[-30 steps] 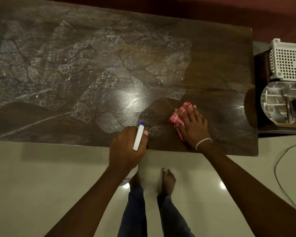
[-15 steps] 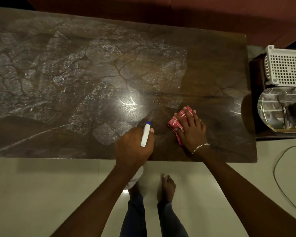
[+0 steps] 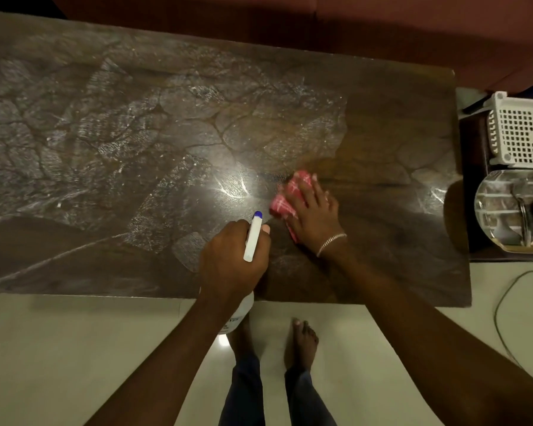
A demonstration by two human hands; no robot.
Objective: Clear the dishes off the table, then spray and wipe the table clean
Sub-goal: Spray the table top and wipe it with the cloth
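Bare feet (image 3: 302, 342) stood on the pale tiled floor (image 3: 74, 348), with a cable (image 3: 502, 302) lying at right. Over the table's near edge, the left hand (image 3: 231, 256) was wrapped around a white spray bottle (image 3: 253, 238), its blue nozzle pointing away across the top. Just beyond and to the right, the right hand (image 3: 314, 216), wearing a bracelet (image 3: 331, 244), lay with fingers extended, pressing a red checked cloth (image 3: 285, 204) onto the dark wooden table (image 3: 413, 272). The cloth and fingertips were blurred. A whitish spray film (image 3: 136, 133) covered the left and middle of the surface. No dishes stood on the table. At far right, a white perforated basket (image 3: 523, 133) sat behind a glass container (image 3: 505, 207).
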